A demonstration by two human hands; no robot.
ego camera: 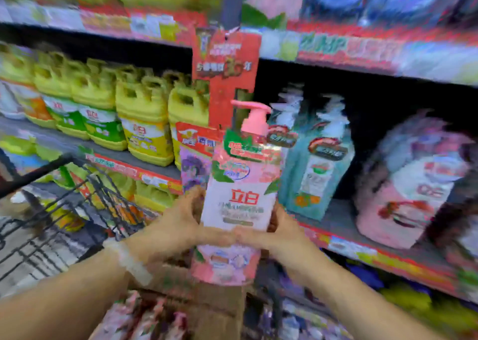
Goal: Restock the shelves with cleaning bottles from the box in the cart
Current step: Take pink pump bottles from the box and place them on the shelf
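Note:
A pink pump bottle [239,200] with a white label and red characters stands upright in mid-air in front of the shelf. My left hand [178,225] grips its left side and my right hand [279,233] grips its right side, with the fingers meeting across the front. Below it lies the cardboard box [196,303] in the cart, with several pink bottle tops blurred at its near end. Behind the bottle, the shelf [344,225] holds teal pump bottles [313,163].
Yellow-green jugs [144,122] fill the shelf to the left. A black wire cart [77,210] stands at the lower left. Pink refill bags [406,184] sit on the shelf at the right. A red promotional sign [225,68] hangs on the shelf post.

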